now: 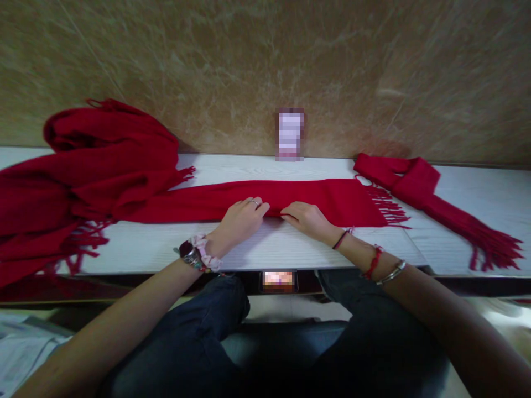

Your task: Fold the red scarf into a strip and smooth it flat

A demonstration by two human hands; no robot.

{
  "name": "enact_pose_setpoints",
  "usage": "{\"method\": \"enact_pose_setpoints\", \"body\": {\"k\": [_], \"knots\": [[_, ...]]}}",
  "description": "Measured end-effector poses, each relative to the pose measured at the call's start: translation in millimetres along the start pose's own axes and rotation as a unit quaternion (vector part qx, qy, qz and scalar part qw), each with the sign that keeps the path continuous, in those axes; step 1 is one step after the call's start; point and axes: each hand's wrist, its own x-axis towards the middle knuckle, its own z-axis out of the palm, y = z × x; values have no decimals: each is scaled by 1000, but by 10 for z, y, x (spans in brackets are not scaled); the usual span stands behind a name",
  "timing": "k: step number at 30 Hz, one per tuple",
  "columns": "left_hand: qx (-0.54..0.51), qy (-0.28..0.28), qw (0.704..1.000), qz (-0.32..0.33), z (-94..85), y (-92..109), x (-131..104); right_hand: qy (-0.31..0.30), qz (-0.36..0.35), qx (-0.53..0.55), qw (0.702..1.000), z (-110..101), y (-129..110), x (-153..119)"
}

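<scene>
A long red scarf (340,202) lies flat in a folded strip along the white table, its fringed end to the right. My left hand (244,218) grips the near edge of this scarf around its middle, fingers curled over the cloth. Just to the right, my right hand (309,218) pinches the same edge, a short gap from the left one. The scarf's left end runs up to a big heap of red cloth (95,160) with fringes; where one stops and the other starts is hard to see.
Another red scarf (415,182), folded over itself, lies at the right with its fringe towards me. A blurred-out phone-like object (290,132) leans on the brown marbled wall (232,72). A lit screen (279,280) sits below the edge of the white table (265,249). Papers (25,342) are at lower left.
</scene>
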Motion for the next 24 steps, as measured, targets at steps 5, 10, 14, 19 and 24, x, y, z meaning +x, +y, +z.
{"method": "enact_pose_setpoints", "body": {"k": [5, 10, 14, 19, 24], "knots": [[17, -22, 999, -17, -36, -96, -124, -11, -43, -7, 999, -6, 22, -10], [50, -55, 993, -91, -28, -305, -362, -24, -94, -44, 994, -55, 2, -23], [86, -49, 986, -132, -43, -497, -569, -45, -146, -80, 985, -80, -23, -21], [126, -79, 983, -107, -48, -779, -827, -52, -172, -120, 976, -85, -29, -22], [54, -132, 989, -25, 5, -1086, -1059, -55, -175, -115, 976, -97, -34, -30]]}}
